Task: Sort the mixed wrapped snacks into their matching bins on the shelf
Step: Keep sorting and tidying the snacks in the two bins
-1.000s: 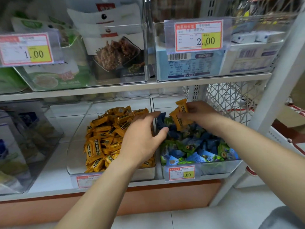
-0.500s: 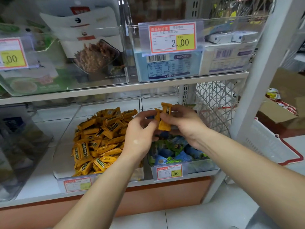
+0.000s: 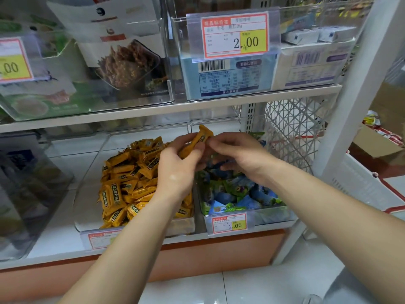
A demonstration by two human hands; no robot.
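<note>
Your left hand (image 3: 175, 170) and right hand (image 3: 241, 154) meet over the lower shelf (image 3: 54, 238), just above the line where two clear bins stand side by side. Between them is the orange wrapped snack (image 3: 198, 142), tilted with its crimped end pointing up and to the right, lifted clear of both bins. Whether it is one piece or two pressed together cannot be told.

Your left fingers (image 3: 184, 139) curl over the top of the wrapper while the thumb closes against it from below, so that hand grips the lower part. Your right fingers (image 3: 221, 139) are bent inward, and their tips pinch the upper end of the same wrapper against the thumb.

Under your left hand the left bin (image 3: 92, 194) holds a heap of orange snacks (image 3: 127, 183) of the same look. Under your right hand the right bin (image 3: 274, 216) holds blue and green snacks (image 3: 232, 194), with a price tag (image 3: 229, 223) reading 1.00 on its front wall.
</note>
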